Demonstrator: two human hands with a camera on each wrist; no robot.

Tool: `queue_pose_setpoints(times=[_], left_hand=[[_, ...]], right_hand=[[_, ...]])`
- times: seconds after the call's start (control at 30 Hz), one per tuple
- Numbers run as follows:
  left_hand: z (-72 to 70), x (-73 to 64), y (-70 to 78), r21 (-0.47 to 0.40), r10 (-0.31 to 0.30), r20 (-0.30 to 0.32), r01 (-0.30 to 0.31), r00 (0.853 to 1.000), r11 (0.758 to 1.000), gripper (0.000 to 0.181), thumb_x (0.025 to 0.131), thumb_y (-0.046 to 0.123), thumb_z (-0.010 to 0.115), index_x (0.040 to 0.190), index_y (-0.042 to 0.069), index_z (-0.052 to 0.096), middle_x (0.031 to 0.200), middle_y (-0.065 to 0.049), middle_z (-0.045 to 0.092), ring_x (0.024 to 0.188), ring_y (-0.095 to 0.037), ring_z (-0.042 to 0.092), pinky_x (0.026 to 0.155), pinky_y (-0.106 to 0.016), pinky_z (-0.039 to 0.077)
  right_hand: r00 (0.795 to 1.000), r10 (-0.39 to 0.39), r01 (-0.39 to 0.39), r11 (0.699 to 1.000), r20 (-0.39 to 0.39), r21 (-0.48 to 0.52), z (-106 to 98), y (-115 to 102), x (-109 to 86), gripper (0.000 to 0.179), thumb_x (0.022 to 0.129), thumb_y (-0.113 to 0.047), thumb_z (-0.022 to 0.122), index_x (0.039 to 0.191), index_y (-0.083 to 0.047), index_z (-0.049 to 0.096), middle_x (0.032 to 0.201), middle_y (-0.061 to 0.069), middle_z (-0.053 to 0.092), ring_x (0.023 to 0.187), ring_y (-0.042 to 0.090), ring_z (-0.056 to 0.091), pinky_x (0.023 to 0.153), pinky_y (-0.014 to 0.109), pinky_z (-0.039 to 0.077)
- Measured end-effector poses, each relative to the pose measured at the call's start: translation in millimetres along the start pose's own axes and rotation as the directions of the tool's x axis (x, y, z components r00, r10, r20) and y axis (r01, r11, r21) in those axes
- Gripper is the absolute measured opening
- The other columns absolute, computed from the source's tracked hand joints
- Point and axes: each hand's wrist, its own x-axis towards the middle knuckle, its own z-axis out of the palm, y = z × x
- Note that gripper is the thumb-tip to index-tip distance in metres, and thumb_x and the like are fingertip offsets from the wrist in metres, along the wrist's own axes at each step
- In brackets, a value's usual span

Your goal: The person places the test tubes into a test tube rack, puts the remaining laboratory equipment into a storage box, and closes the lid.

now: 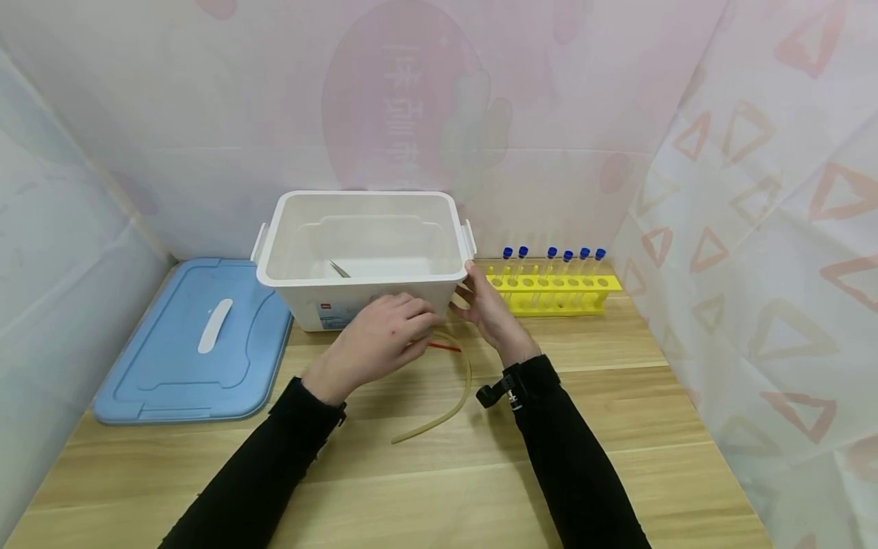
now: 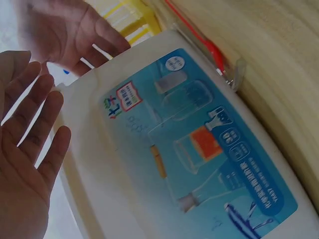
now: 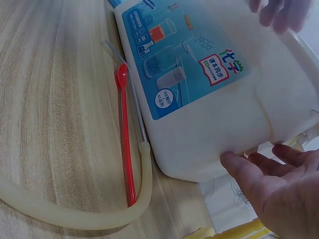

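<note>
A white plastic bin [image 1: 302,309] stands on the table with a blue chemistry label [image 3: 169,64] on its front. My left hand [image 1: 384,335] hovers before that front wall, empty, its fingers extended in the left wrist view. At the bin's right front corner, my right hand [image 1: 490,309] touches the side wall with its fingertips. A metal tool with a pointed tip [image 1: 339,269] lies inside the bin. On the table between my hands are a red spoon [image 3: 124,134] and a clear bent glass tube [image 3: 134,107] fitted into a tan rubber hose [image 1: 468,377].
Left of the bin lies its blue lid [image 1: 171,358] with a white handle [image 1: 216,325]. A yellow rack [image 1: 555,284] holding several blue-capped test tubes stands to the right, close behind my right hand. Printed cloth walls [image 1: 240,114] enclose the table.
</note>
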Motion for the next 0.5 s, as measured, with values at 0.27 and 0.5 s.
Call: queue_pose_setpoints(times=[0.27,0.5], left_hand=[[19.8,-1.5,-1.1,-0.007,-0.039,0.120,0.041,0.992,0.999,0.031,0.107,0.027,0.090,0.135,0.016,0.084,0.131,0.000,0.083,0.120,-0.023,0.078,0.105,-0.045,0.068],[33.5,-3.7,-2.5,-0.027,-0.081,0.242,0.090,0.967,0.996,0.031,0.110,0.028,0.087,0.138,0.015,0.083,0.132,-0.002,0.083,0.122,-0.025,0.079,0.107,-0.047,0.068]], right_hand=[[1.000,-0.008,0.008,1.000,0.005,-0.016,-1,2,0.9,0.072,0.127,-0.058,0.031,0.188,-0.019,0.031,0.198,0.015,0.022,0.184,0.045,0.023,0.143,0.072,0.035],[1.000,-0.010,0.010,1.000,0.000,-0.027,-1,2,1.3,0.073,0.127,-0.059,0.030,0.189,-0.020,0.028,0.198,0.013,0.022,0.184,0.047,0.022,0.143,0.073,0.035]])
